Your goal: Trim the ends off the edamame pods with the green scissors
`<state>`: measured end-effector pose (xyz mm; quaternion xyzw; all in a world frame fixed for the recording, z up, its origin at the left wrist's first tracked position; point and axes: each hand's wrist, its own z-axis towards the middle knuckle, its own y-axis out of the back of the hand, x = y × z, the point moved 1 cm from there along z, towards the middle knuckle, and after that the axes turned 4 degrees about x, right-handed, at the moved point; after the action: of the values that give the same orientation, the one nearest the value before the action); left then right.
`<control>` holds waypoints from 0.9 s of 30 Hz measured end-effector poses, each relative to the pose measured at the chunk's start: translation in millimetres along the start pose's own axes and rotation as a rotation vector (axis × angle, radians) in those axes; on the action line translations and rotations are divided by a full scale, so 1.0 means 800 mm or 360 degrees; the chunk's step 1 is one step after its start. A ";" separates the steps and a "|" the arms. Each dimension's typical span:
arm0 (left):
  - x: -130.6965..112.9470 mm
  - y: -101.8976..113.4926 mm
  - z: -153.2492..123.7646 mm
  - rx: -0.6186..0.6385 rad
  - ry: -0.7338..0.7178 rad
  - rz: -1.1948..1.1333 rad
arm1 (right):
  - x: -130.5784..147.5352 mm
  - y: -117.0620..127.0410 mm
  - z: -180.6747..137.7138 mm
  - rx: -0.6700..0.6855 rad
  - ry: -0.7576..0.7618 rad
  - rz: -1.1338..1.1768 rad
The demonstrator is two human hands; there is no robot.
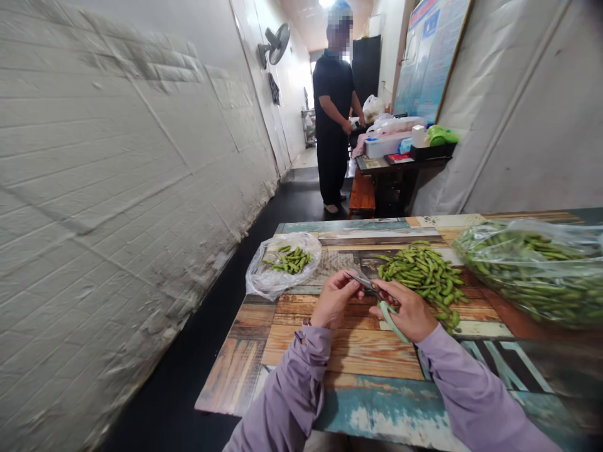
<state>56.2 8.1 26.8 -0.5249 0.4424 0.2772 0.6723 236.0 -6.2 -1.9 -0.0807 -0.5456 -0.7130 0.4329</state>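
Observation:
My right hand (409,309) is closed around pale green-handled scissors (377,295), whose blades point left toward my left hand (335,296). My left hand's fingers are pinched together at the blade tips; what they hold is too small to make out. Just beyond my right hand lies a loose pile of green bean pods (424,273) on the painted wooden table (358,358). Both arms wear lilac sleeves.
A clear plastic bag with a few pods (282,263) lies at the table's far left. A large full bag of pods (537,270) sits at the right. A white brick wall runs along the left. A person in black (333,107) stands at a far cluttered table (400,160).

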 end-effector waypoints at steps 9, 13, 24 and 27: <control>0.000 0.001 0.001 -0.0033 0.0013 0.0031 | -0.001 0.002 0.000 -0.0033 0.0031 -0.0052; 0.000 -0.001 0.000 -0.0051 0.0032 -0.0007 | 0.001 0.003 0.001 -0.0036 0.0031 -0.0035; -0.001 0.003 0.003 0.0044 0.0042 0.0060 | -0.001 0.005 0.001 0.0002 -0.0004 -0.0044; -0.003 0.003 0.002 0.0044 0.0081 0.0030 | -0.004 0.001 0.002 -0.0083 -0.0102 0.0066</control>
<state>54.0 10.6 27.7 -0.5183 0.4681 0.2638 0.6653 237.7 -2.8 -2.7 -0.1261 -0.5385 -0.7149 0.4278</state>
